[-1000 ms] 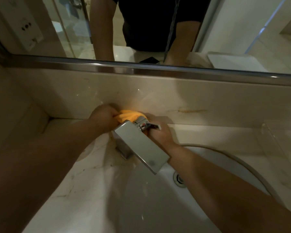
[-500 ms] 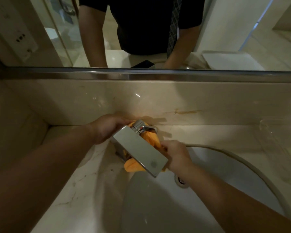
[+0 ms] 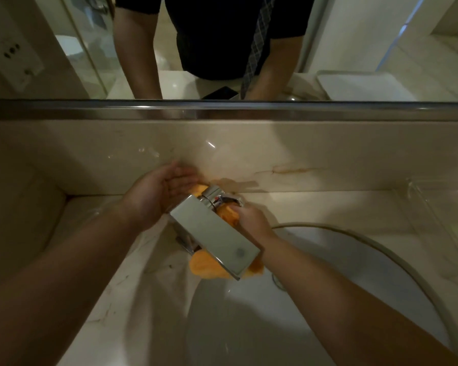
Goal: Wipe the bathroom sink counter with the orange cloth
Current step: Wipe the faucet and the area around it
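Your right hand [image 3: 251, 220] grips the orange cloth [image 3: 226, 215] looped behind the faucet [image 3: 214, 233] (probably to reach the counter there), while your left hand [image 3: 164, 191] lies open.

Orange against cream stone and chrome.

The orange cloth [image 3: 226, 217] is a plain, bright orange, the one strong colour in here. The faucet [image 3: 217, 233] is mirror-silver, with a small red mark on its lever. The table [image 3: 132, 307] is cream marble with thin grey-brown veins. The backsplash [image 3: 328, 149] is the same pale beige, crossed by one rust-brown streak [image 3: 296, 169]. The sink [image 3: 315, 313] is plain white. A silver strip [image 3: 249, 110] edges the mirror, which reflects a black shirt [image 3: 217, 35], a grey strap [image 3: 258, 40] checked with pale lines, and a white tray [image 3: 368, 85].
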Action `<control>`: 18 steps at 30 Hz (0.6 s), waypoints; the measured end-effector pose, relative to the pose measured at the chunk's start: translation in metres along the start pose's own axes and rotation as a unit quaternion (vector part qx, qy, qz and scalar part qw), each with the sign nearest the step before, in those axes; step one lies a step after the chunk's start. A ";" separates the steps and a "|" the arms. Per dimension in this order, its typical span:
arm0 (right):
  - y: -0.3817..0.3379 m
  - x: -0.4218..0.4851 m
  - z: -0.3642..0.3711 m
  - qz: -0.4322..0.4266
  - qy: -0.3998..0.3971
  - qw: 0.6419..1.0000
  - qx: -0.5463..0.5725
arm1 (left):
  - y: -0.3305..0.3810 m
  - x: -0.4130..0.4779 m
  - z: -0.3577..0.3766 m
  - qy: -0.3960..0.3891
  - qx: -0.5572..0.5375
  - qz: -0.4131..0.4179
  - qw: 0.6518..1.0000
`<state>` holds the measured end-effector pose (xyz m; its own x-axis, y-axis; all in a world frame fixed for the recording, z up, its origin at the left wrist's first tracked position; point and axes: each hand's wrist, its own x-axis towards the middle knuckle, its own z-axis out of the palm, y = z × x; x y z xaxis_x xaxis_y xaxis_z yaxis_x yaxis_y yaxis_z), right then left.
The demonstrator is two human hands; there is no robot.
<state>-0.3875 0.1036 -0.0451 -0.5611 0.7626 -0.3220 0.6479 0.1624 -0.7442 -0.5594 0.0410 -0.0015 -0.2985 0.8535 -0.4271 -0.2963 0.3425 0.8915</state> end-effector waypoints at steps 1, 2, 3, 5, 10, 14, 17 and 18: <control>0.001 -0.005 0.000 -0.005 0.005 1.000 -0.008 | 0.010 -0.004 0.002 -0.010 0.051 0.023 0.998; 0.004 -0.011 0.003 0.001 0.001 0.999 0.032 | 0.021 -0.010 0.006 -0.023 0.110 0.051 0.992; 0.001 -0.021 0.001 0.014 -0.002 0.997 0.076 | 0.033 -0.016 0.011 -0.039 0.184 0.084 0.979; 0.005 -0.036 0.003 0.053 -0.010 0.982 0.182 | 0.051 -0.032 0.029 -0.080 0.356 0.119 0.923; 0.021 -0.059 0.010 -0.115 0.058 0.992 0.006 | 0.055 -0.058 0.074 -0.162 0.556 0.109 0.808; 0.037 -0.095 -0.008 -0.064 0.003 0.989 -0.134 | 0.050 -0.057 0.071 -0.131 0.577 0.098 0.800; 0.052 -0.131 -0.043 -0.020 -0.043 0.996 -0.075 | 0.049 -0.059 0.078 -0.114 0.581 0.084 0.801; 0.055 -0.140 -0.058 0.012 -0.025 0.999 -0.029 | 0.049 -0.061 0.081 -0.104 0.565 0.084 0.814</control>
<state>-0.2433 0.0427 -0.0072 -0.5684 0.7349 -0.3699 0.6896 0.1803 -0.7014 -0.4821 0.0377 0.0809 -0.0539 0.9335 -0.3546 0.7912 0.2566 0.5551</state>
